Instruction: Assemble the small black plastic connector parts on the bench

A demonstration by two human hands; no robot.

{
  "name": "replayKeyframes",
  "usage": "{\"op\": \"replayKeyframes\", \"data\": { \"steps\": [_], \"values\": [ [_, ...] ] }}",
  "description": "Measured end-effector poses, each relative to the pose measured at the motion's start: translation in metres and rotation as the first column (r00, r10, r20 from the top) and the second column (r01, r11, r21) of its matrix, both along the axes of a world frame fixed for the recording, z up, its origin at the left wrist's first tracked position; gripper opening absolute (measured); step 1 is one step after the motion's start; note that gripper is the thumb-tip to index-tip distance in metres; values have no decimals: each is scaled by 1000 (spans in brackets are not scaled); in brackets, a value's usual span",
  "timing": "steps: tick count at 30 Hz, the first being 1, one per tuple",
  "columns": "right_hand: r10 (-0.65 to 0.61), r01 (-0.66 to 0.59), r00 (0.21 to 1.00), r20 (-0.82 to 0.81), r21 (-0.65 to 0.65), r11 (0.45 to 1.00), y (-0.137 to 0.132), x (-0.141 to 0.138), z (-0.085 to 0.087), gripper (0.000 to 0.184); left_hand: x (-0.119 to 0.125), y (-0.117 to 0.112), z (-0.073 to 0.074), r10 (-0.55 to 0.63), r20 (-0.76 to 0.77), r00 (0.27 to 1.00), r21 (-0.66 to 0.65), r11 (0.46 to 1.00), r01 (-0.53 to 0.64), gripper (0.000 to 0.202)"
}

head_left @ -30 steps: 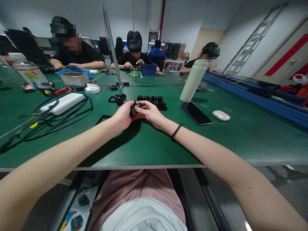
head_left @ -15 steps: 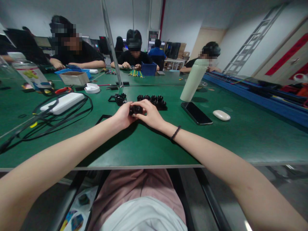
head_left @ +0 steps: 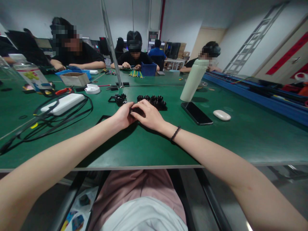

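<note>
My left hand [head_left: 124, 115] and my right hand [head_left: 151, 116] meet over the green table, closed around a small black part [head_left: 139, 111]. Fingers cover most of that part, so its exact kind does not show. The right thumb and fingertips press towards the left hand's fingertips. Just beyond the right hand stand several black knob-like pieces [head_left: 157, 102] in rows. Past the left fingertips lies a cluster of small black parts [head_left: 119, 99]. A flat black frame [head_left: 104, 118] sits partly behind my left forearm.
On the right are a pale green bottle [head_left: 194, 81], a phone [head_left: 196, 113] and a white oval case [head_left: 221, 115]. A white power strip [head_left: 63, 103] with looped black cables lies left. A metal pole [head_left: 112, 45] rises behind the parts. Several people work across the table.
My right hand's fingers have shifted and curled further over the black part, which shows less than before. Both forearms are nearly still.
</note>
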State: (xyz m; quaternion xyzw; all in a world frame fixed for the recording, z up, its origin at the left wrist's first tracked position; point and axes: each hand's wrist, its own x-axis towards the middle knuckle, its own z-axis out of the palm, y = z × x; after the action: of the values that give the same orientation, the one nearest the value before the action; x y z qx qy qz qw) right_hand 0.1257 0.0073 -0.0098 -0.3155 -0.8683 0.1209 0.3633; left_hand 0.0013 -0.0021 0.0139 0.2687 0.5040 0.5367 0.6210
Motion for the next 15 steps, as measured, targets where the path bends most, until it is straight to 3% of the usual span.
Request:
{"op": "replayKeyframes", "data": {
  "steps": [10, 15],
  "values": [
    [-31, 30, 999, 21, 45, 999, 0, -1, 0, 21, -6, 5, -6, -20, 0, 1000, 16, 1000, 20, 14],
    [-71, 74, 997, -30, 93, 993, 3, -3, -4, 30, -8, 8, -7, -40, 96, 995, 36, 999, 37, 12]
  ]
}}
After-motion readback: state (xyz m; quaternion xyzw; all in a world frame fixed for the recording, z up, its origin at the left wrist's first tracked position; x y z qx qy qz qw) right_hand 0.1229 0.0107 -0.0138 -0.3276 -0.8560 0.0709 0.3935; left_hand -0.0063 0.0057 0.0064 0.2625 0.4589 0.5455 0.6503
